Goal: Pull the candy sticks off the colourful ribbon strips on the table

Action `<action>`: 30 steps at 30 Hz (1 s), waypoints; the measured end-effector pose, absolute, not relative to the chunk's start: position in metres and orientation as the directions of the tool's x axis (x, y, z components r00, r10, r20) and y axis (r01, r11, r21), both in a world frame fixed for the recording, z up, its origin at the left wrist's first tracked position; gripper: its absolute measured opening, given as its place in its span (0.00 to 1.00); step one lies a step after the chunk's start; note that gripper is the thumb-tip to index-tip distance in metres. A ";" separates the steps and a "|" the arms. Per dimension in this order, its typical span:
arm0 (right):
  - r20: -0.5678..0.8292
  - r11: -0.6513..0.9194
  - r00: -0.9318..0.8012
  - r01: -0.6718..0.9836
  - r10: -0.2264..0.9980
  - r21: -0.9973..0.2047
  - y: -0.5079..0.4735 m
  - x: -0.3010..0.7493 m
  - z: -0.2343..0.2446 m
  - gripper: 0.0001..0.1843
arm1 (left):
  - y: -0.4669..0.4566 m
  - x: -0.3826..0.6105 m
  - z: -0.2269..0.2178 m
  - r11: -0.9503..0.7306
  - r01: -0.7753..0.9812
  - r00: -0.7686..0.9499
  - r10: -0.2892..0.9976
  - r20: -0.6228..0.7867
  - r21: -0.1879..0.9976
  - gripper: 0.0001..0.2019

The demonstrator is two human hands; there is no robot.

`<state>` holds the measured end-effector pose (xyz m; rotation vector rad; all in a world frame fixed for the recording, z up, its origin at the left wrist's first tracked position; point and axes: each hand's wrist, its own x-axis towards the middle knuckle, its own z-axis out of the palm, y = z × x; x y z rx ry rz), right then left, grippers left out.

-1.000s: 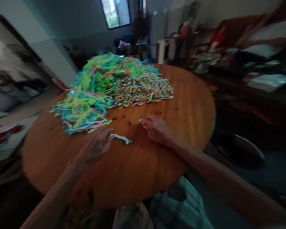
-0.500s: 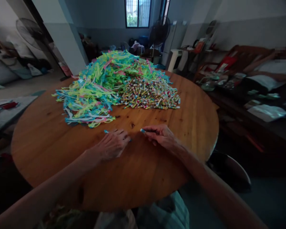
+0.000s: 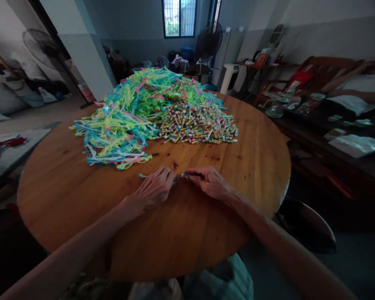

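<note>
Left hand [image 3: 153, 189] covers strip [image 3: 141, 175]; stick [image 3: 183, 175] barely visible

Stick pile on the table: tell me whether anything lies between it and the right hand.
Nothing visible does. Only bare table lies between the right hand, which pinches one stick, and the stick pile. The heap of strips sits off to the left, out of that line.
</note>
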<state>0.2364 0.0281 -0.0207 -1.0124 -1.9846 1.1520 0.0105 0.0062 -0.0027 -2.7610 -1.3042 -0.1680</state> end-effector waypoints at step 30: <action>0.173 0.270 -0.498 0.129 0.850 -0.954 0.015 0.232 -0.016 0.16 | 0.009 0.007 0.003 -0.652 0.752 0.637 0.757 0.143 0.099 0.13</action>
